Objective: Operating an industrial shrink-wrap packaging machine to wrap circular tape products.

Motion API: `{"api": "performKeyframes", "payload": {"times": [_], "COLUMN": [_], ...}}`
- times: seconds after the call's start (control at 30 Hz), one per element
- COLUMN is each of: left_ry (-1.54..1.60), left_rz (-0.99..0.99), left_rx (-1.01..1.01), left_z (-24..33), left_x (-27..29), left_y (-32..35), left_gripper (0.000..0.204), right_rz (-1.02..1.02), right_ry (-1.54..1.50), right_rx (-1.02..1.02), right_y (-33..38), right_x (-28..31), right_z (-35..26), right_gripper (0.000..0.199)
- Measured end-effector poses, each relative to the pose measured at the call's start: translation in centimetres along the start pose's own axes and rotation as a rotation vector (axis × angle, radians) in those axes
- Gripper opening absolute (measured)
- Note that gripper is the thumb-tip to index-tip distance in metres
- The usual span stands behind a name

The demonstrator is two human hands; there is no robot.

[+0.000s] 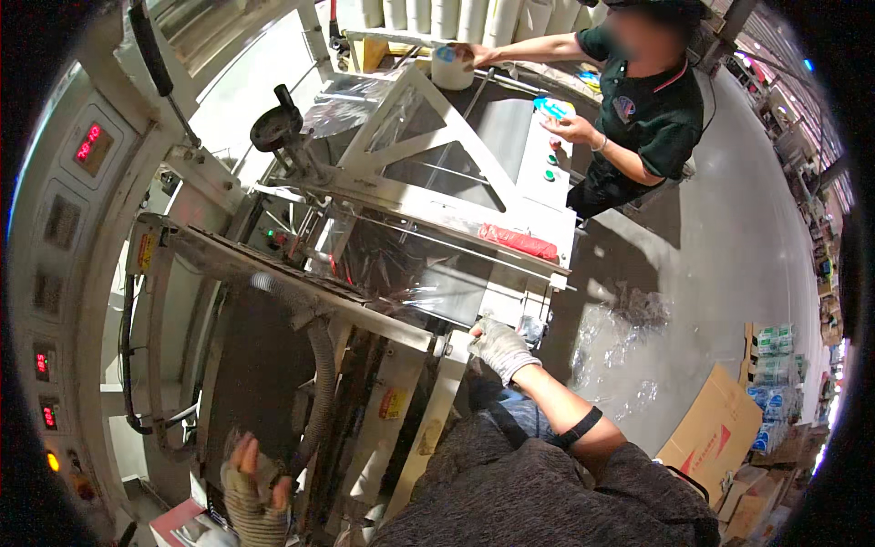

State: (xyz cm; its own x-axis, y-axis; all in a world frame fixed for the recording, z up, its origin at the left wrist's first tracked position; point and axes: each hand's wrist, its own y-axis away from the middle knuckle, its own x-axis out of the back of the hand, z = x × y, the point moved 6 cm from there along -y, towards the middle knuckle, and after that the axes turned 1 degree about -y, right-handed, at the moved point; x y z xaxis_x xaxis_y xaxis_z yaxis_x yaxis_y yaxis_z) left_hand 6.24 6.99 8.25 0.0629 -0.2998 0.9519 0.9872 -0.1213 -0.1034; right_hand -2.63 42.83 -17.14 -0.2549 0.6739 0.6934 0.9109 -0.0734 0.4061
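Observation:
My left hand (255, 500), in a grey fingerless work glove, is low at the left beside a ribbed grey hose (321, 378). Its bare fingertips point up, with thumb and fingers apart; a faint clear sheen near them could be film, but I cannot make it out. My right hand (503, 352), gloved the same way, is closed at the near right corner of the white machine frame (392, 321); what its curled fingers hold is hidden. Beyond it, clear plastic film (387, 260) lies wrinkled over the machine's dark belt (456, 290). A red roll-like bundle (518, 242) rests on the machine's edge.
Across the machine a co-worker (638, 100) holds a white roll (452, 68) and a blue-and-yellow packet (554, 110). A control panel (68, 228) with red displays rises at the left. Scraps of film (624, 342) lie on the floor near a cardboard box (711, 433).

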Motion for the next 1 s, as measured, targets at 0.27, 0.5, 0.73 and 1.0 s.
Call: {"api": "performKeyframes", "payload": {"times": [0.27,0.5,0.73,1.0], "left_ry": [0.449,0.350,0.331,0.324], "left_rz": [0.087,-0.045,-0.058,-0.060], "left_rx": [0.187,-0.007,-0.004,0.025], "left_z": [4.2,7.0,7.0,5.7], "left_x": [-1.7,-2.1,-2.7,-3.3], "left_y": [0.0,-2.2,-2.4,-2.6], "left_gripper": [0.046,0.043,0.050,0.050], "right_rz": [-0.072,-0.123,-0.140,-0.117], "right_ry": [0.036,0.106,0.092,0.086], "right_rx": [0.104,0.095,0.002,0.018], "right_y": [0.2,0.9,0.9,0.1], "right_x": [-0.6,0.3,1.2,0.7], "right_z": [2.1,1.9,2.3,3.3], "right_gripper": [0.035,0.031,0.033,0.033]}}
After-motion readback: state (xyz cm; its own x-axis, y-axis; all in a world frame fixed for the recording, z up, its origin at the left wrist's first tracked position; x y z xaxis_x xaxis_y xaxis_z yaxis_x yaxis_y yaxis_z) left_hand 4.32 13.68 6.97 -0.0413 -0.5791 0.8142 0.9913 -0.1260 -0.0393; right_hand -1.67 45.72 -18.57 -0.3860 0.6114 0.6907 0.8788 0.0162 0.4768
